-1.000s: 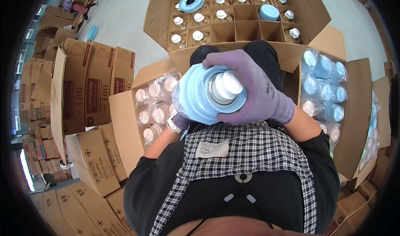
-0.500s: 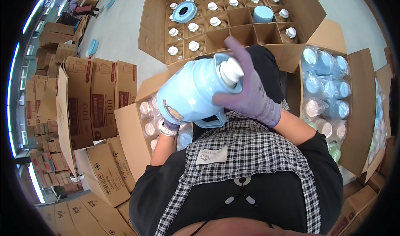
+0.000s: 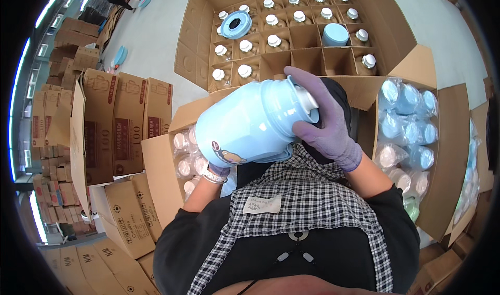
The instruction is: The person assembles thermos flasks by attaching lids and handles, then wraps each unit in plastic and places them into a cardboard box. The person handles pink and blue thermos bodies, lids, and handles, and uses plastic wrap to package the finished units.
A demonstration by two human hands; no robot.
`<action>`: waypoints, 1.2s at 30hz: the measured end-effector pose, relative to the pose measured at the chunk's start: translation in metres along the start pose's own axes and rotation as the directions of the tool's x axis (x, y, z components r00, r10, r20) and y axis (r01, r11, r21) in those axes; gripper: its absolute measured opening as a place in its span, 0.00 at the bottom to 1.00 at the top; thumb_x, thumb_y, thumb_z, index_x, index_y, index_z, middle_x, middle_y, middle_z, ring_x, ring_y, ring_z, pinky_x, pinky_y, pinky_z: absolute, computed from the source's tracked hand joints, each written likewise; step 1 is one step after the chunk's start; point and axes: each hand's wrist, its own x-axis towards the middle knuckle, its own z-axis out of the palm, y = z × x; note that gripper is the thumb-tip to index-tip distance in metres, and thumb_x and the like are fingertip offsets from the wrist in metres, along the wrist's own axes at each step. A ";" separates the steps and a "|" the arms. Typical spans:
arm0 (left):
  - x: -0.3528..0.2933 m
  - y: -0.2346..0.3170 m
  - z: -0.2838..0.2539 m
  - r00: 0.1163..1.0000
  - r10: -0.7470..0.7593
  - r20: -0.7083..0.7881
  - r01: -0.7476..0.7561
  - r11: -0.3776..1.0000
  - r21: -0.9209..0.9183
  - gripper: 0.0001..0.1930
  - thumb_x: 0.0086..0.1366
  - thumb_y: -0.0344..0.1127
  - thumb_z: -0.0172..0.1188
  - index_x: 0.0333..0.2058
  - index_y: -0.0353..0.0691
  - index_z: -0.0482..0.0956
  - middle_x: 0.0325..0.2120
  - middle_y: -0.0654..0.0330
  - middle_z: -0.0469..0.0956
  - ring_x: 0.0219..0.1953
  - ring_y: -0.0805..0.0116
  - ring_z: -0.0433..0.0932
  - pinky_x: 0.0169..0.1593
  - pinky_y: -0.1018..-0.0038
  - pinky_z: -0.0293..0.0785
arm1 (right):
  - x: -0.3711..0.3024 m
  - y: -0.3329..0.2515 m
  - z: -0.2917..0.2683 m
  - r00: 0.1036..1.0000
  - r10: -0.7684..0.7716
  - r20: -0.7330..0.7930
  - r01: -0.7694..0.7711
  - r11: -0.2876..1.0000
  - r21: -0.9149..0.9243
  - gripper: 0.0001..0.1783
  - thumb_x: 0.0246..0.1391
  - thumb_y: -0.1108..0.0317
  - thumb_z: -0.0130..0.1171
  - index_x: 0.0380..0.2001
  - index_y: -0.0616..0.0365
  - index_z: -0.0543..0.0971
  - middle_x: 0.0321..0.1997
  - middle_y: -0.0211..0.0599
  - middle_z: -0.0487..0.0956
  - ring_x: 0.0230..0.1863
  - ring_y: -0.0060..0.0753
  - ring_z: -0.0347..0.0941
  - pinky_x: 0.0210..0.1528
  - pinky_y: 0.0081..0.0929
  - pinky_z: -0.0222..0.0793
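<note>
A glossy light-blue thermos flask (image 3: 237,120) lies tilted across my lap, its mouth to the right and a small cartoon print near its base. My left hand (image 3: 219,170), gloved in purple, holds the flask low down from beneath. Most of that hand is hidden behind the flask. At the other end, my purple-gloved right hand (image 3: 333,133) curls round the white stopper (image 3: 307,99) in the flask's mouth, thumb and fingers on opposite sides. The flask's handle is turned downward and mostly out of sight.
Ahead stands a divided carton (image 3: 192,60) of white-capped bottles (image 3: 245,46), with a blue ring-shaped part (image 3: 237,32) and a blue cup lid (image 3: 335,35) on top. Open boxes of plastic-wrapped cups (image 3: 411,123) flank me on both sides. Stacked cartons (image 3: 127,123) fill the left.
My right hand has closed from a spread pose onto the white stopper. The flask has rolled, moving its handle downward, and has shifted slightly right.
</note>
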 end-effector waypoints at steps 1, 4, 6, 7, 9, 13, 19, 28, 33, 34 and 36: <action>0.006 0.000 -0.001 1.000 0.004 0.004 -0.004 1.000 -0.013 0.35 0.70 0.44 0.65 0.69 0.39 0.62 0.62 0.51 0.72 0.62 0.58 0.73 0.64 0.62 0.71 | 0.003 -0.001 -0.011 0.999 0.032 0.006 -0.032 0.999 -0.034 0.49 0.47 0.56 0.74 0.70 0.62 0.66 0.67 0.47 0.71 0.66 0.43 0.69 0.70 0.37 0.62; 0.038 0.007 -0.006 0.997 0.050 0.061 -0.047 0.998 -0.052 0.32 0.71 0.44 0.64 0.68 0.38 0.65 0.59 0.51 0.76 0.58 0.59 0.78 0.60 0.62 0.75 | 0.005 0.006 -0.039 0.956 0.281 -0.085 -0.264 0.949 0.173 0.50 0.45 0.57 0.74 0.71 0.59 0.65 0.63 0.44 0.74 0.63 0.36 0.71 0.67 0.33 0.66; 0.087 0.046 -0.005 0.992 0.009 0.128 -0.043 0.963 0.268 0.26 0.70 0.48 0.64 0.58 0.34 0.76 0.42 0.53 0.85 0.42 0.61 0.84 0.50 0.65 0.80 | -0.004 0.027 -0.077 0.930 0.332 -0.159 -0.314 0.941 0.127 0.49 0.47 0.54 0.72 0.70 0.60 0.65 0.63 0.45 0.74 0.63 0.37 0.71 0.67 0.34 0.66; 0.116 0.071 -0.010 0.975 -0.174 0.138 0.137 0.960 0.244 0.27 0.69 0.50 0.64 0.56 0.34 0.77 0.38 0.54 0.85 0.40 0.61 0.84 0.49 0.67 0.81 | -0.012 0.043 -0.088 0.904 0.358 -0.233 -0.291 0.916 0.277 0.48 0.50 0.51 0.70 0.70 0.61 0.65 0.64 0.45 0.74 0.64 0.38 0.71 0.68 0.35 0.66; 0.188 0.074 -0.031 0.971 -0.237 0.043 0.210 0.920 0.331 0.35 0.64 0.54 0.68 0.61 0.35 0.72 0.44 0.52 0.80 0.47 0.61 0.81 0.53 0.67 0.78 | -0.032 0.065 -0.100 0.824 0.410 -0.390 -0.219 0.866 0.449 0.44 0.57 0.44 0.62 0.68 0.62 0.67 0.64 0.46 0.74 0.64 0.40 0.71 0.69 0.38 0.65; 0.352 -0.030 -0.094 0.945 0.103 -0.309 0.198 0.573 0.795 0.66 0.43 0.67 0.78 0.73 0.38 0.54 0.68 0.41 0.60 0.69 0.43 0.63 0.69 0.54 0.64 | -0.103 0.132 -0.144 0.732 0.526 -0.434 -0.102 0.714 0.693 0.33 0.69 0.47 0.48 0.66 0.60 0.68 0.67 0.42 0.73 0.67 0.39 0.70 0.71 0.41 0.65; 0.440 -0.102 -0.115 0.786 -0.363 -0.500 0.618 0.435 0.655 0.83 0.27 0.75 0.78 0.77 0.46 0.39 0.75 0.39 0.46 0.76 0.37 0.49 0.76 0.54 0.50 | -0.125 0.140 -0.148 0.724 0.515 -0.458 -0.025 0.684 0.729 0.27 0.72 0.49 0.43 0.60 0.58 0.75 0.65 0.40 0.76 0.65 0.35 0.73 0.67 0.39 0.71; 0.208 0.046 -0.005 0.911 0.364 0.193 -0.391 0.912 0.127 0.65 0.45 0.46 0.75 0.76 0.38 0.43 0.70 0.48 0.58 0.73 0.55 0.57 0.75 0.61 0.51 | -0.048 0.130 -0.118 0.762 0.329 -0.558 -0.019 0.873 0.488 0.38 0.65 0.40 0.51 0.67 0.58 0.67 0.67 0.41 0.72 0.70 0.42 0.66 0.73 0.42 0.59; 0.108 0.066 -0.002 0.956 0.243 0.166 -0.211 0.958 -0.193 0.67 0.46 0.52 0.73 0.76 0.39 0.37 0.71 0.47 0.53 0.74 0.53 0.54 0.74 0.57 0.51 | -0.015 0.083 -0.070 0.882 0.172 -0.439 -0.017 0.942 0.334 0.46 0.57 0.32 0.60 0.64 0.59 0.67 0.61 0.46 0.73 0.64 0.41 0.69 0.69 0.40 0.63; 0.095 0.074 -0.003 0.963 0.210 0.166 -0.150 0.937 -0.315 0.65 0.45 0.49 0.72 0.76 0.38 0.39 0.70 0.47 0.54 0.73 0.52 0.54 0.75 0.58 0.49 | -0.018 0.081 -0.067 0.904 0.136 -0.404 -0.027 0.964 0.265 0.49 0.55 0.30 0.62 0.64 0.60 0.67 0.60 0.46 0.73 0.63 0.41 0.70 0.68 0.40 0.64; 0.077 0.061 -0.010 0.951 0.285 0.123 -0.273 0.956 -0.104 0.66 0.48 0.55 0.71 0.76 0.39 0.36 0.71 0.45 0.53 0.73 0.51 0.55 0.74 0.55 0.51 | -0.024 0.072 -0.058 0.933 0.057 -0.356 -0.015 0.993 0.118 0.51 0.53 0.29 0.63 0.65 0.58 0.65 0.62 0.47 0.73 0.64 0.43 0.71 0.68 0.43 0.65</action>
